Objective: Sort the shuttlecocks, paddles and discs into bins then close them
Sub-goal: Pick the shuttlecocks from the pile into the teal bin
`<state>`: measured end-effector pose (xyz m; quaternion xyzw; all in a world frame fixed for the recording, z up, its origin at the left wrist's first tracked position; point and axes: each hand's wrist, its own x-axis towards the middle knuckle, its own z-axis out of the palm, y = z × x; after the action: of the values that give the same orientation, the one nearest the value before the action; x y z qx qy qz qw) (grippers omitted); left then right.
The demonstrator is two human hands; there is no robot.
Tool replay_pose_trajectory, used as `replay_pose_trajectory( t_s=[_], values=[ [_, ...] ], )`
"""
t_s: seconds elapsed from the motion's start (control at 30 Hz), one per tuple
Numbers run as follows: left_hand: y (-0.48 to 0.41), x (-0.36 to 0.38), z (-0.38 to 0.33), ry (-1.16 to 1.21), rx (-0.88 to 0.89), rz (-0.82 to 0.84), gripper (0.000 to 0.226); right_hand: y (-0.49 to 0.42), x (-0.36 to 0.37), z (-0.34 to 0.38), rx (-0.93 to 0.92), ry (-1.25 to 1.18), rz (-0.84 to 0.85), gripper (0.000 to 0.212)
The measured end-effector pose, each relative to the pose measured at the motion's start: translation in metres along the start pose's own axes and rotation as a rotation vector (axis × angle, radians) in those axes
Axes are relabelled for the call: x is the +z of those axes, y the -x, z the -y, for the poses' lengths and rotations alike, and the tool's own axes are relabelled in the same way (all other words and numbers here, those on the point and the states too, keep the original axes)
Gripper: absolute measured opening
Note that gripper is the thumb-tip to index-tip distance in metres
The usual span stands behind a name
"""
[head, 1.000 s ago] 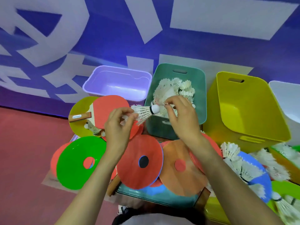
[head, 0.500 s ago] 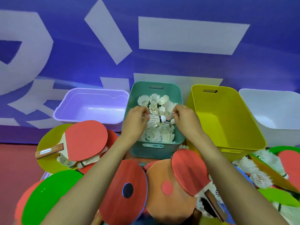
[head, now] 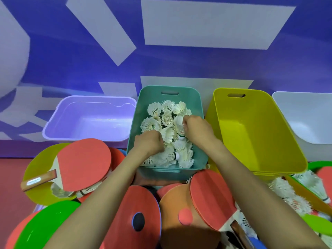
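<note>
The teal bin [head: 168,89] holds a heap of white shuttlecocks [head: 156,109]. Both my hands are down inside it. My right hand [head: 198,130] pinches the feathers of an upright shuttlecock with a green band [head: 181,134]. My left hand [head: 149,143] lies knuckles up on the heap, its fingers curled down out of sight among the feathers. Two red paddles lie outside the bins, one at the left [head: 84,162] and one under my right forearm [head: 210,196]. Discs lie around them: red [head: 143,200], orange [head: 170,203], green [head: 45,225] and yellow [head: 36,164].
A purple bin [head: 89,99] stands left of the teal one, a yellow bin [head: 260,133] to its right, then a white bin [head: 305,114]. Loose shuttlecocks [head: 287,194] lie among discs at the right. A blue and white wall stands close behind the bins.
Both hands carried a shuttlecock from above the discs forward and down into the teal bin. The view has tilted up and moved closer to the bins.
</note>
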<state>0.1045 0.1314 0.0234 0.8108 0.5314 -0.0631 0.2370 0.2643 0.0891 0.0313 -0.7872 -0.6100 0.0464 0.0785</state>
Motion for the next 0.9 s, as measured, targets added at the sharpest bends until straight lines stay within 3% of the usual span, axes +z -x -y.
replay_pose_trajectory(
  t_s=[0.17, 0.3, 0.5, 0.7, 0.8, 0.9],
  values=[
    [-0.004, -0.008, 0.001, 0.192, 0.064, -0.270, 0.003, -0.012, 0.010, -0.002, -0.001, -0.008, 0.012, 0.020],
    [-0.007, -0.012, 0.001, -0.038, 0.110, -0.448, 0.012, -0.019, 0.019, -0.004, 0.012, 0.019, 0.160, 0.025],
    [-0.021, -0.003, 0.000, -0.362, 0.087, -0.259, 0.034, -0.022, 0.035, -0.001, -0.015, 0.060, 0.261, 0.025],
    [-0.028, 0.007, 0.000, -0.416, 0.083, -0.132, 0.028, -0.023, 0.033, 0.004, -0.025, 0.100, 0.344, 0.029],
    [-0.028, 0.003, 0.006, -0.363, 0.057, -0.116, 0.019, -0.018, 0.024, 0.005, -0.056, 0.114, 0.309, 0.045],
    [-0.024, 0.003, 0.013, -0.347, 0.048, -0.095, 0.020, -0.006, 0.013, 0.003, -0.066, 0.088, 0.240, 0.041]
  ],
)
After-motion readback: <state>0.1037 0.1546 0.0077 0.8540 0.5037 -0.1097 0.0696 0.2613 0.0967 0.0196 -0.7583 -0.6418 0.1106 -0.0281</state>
